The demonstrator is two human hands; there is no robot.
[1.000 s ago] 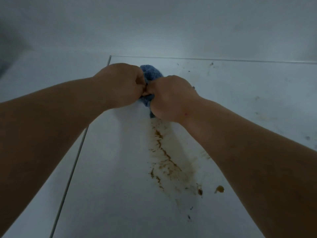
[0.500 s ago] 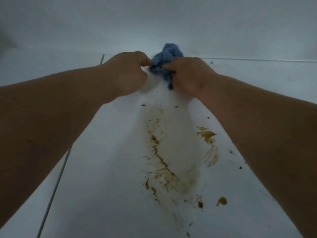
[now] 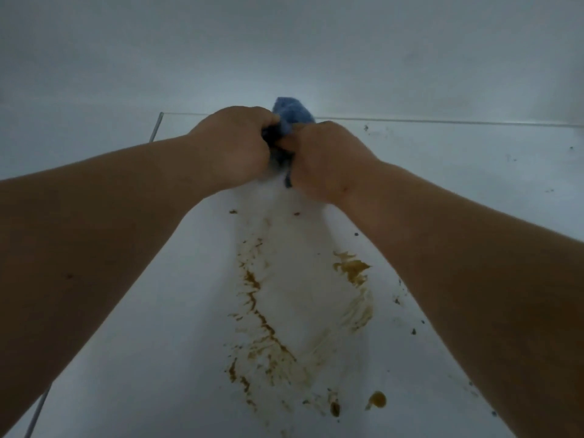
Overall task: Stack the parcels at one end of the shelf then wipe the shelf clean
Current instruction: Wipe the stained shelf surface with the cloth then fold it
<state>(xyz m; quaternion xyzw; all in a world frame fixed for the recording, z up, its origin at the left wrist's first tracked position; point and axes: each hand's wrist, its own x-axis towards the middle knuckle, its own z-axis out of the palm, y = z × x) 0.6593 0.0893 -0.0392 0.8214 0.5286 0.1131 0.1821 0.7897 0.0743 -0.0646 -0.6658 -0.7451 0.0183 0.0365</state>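
- Head view: hiding most of the blue cloth (image 3: 292,116) between two clenched fists, leaving only a tuft above the knuckles and a dark strip hanging below.
- Curling the fingers away from the camera, out of sight; left hand (image 3: 235,147) and right hand (image 3: 328,159) both gripping the cloth, knuckles nearly touching.
- Cutting off both forearms at the frame edges; showing no parcels anywhere.
- Holding the cloth near the back edge of the white shelf (image 3: 474,172), as half a second ago, but with the hands now pressed closer together and less cloth showing.
- Leaving the brown smear (image 3: 262,324) and the smaller brown patch (image 3: 352,268) unchanged between the forearms.
- Lying near the front: a brown drop (image 3: 376,399); dark crumbs (image 3: 414,331) scattered to the right.
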